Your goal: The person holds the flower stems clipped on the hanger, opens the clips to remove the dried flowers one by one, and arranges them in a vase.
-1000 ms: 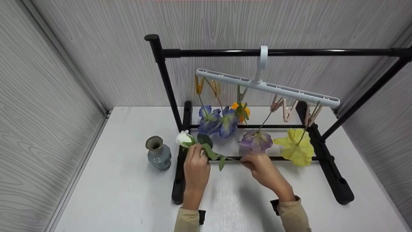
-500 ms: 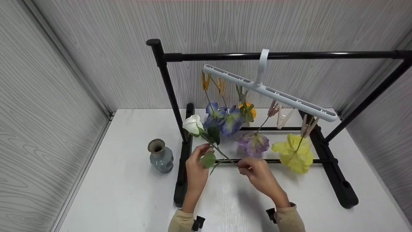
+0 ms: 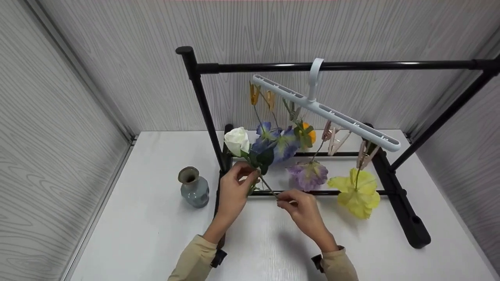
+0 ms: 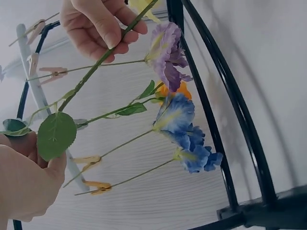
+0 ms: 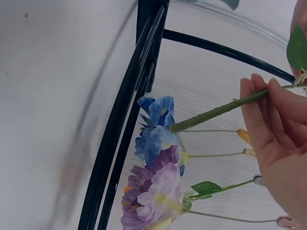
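Note:
A white rose (image 3: 237, 141) with dark green leaves is held up in front of the rack, its bloom tilted to the upper left. My left hand (image 3: 233, 187) holds it at the leafy upper stem, with a round leaf (image 4: 56, 136) covering part of the fingers in the left wrist view. Lower down, my right hand (image 3: 302, 212) pinches the stem between thumb and fingers. The cut end of the green stem (image 5: 216, 114) sticks out past that hand in the right wrist view. Behind the rose hang two blue flowers (image 3: 287, 144), overlapped by its leaves in the head view.
A grey-blue vase (image 3: 194, 191) stands left of the black rack (image 3: 254, 68). From its bar hangs a pale hanger (image 3: 343, 121) with several clothespins, holding the blue flowers, an orange flower (image 3: 311, 134), a purple flower (image 3: 308, 175) and a yellow flower (image 3: 359, 195). One pink clothespin (image 3: 336, 142) holds nothing.
The rose has swung from nearly level to upright, its bloom rising. My left hand has shifted its hold along the stem; my right hand has moved slightly left. The hanger has turned, its right end nearer.

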Tool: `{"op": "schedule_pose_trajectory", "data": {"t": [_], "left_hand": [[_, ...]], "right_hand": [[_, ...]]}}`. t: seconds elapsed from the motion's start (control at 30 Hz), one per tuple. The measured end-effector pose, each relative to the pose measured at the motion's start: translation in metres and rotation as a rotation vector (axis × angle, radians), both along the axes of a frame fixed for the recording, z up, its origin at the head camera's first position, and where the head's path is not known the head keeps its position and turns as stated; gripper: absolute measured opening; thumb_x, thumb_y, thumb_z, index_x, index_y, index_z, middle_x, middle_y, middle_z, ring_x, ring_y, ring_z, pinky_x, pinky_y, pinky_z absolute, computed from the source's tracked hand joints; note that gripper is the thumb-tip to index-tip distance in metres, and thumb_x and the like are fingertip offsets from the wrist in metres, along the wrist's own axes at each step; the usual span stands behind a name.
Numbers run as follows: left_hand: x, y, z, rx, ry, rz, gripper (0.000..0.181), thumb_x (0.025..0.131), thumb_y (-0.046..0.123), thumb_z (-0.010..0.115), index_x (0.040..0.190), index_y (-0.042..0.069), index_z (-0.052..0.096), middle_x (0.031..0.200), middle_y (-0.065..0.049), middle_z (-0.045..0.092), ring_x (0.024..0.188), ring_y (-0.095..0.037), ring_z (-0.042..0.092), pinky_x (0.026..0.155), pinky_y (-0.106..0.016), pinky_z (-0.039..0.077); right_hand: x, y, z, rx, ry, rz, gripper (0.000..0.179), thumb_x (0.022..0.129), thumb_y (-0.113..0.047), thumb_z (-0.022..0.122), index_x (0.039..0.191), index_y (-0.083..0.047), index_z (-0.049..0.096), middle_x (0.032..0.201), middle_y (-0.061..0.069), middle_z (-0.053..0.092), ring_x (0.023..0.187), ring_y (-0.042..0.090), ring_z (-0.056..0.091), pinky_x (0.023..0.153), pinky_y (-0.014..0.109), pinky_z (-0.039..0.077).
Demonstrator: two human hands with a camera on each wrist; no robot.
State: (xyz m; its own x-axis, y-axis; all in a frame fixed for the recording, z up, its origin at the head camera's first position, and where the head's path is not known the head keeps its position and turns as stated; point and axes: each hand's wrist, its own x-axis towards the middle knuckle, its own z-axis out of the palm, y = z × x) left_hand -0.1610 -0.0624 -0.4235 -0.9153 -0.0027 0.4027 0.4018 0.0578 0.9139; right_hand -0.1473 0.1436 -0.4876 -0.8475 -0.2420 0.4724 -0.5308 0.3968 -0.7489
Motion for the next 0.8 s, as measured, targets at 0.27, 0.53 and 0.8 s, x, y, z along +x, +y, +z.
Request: {"op": "schedule_pose_trajectory", "data": {"t": [0.27, 0.53, 0.8], "left_hand": [[-0.008, -0.03, 0.04, -0.022, 0.143, 0.099, 0.011, 0.098, 0.002, 0.069, 0.105, -0.007, 0.065, 0.095, -0.015, 0.069, 0.085, -0.023, 0.07, 0.074, -0.026, 0.058], [-0.014, -0.081, 0.081, 0.1, 0.25, 0.201, 0.013, 0.096, -0.008, 0.067, 0.108, -0.013, 0.065, 0.095, -0.012, 0.067, 0.081, -0.017, 0.071, 0.071, -0.027, 0.061], [-0.015, -0.12, 0.113, -0.026, 0.356, 0.432, 0.012, 0.096, -0.002, 0.071, 0.105, -0.009, 0.072, 0.091, -0.006, 0.071, 0.08, -0.015, 0.069, 0.073, -0.022, 0.057]], "right_hand": [[-0.003, -0.003, 0.001, 0.023, 0.109, -0.034, 0.011, 0.09, 0.002, 0.078, 0.098, -0.005, 0.076, 0.088, 0.003, 0.075, 0.077, 0.017, 0.072, 0.068, 0.031, 0.061], [-0.005, 0.007, 0.006, -0.002, 0.09, -0.039, 0.008, 0.094, 0.003, 0.073, 0.101, 0.0, 0.075, 0.086, 0.005, 0.075, 0.074, 0.018, 0.073, 0.067, 0.03, 0.06], [-0.006, 0.018, 0.006, -0.013, 0.069, -0.087, 0.008, 0.095, 0.003, 0.071, 0.102, 0.0, 0.075, 0.082, 0.003, 0.074, 0.071, 0.017, 0.072, 0.064, 0.028, 0.059]]}}
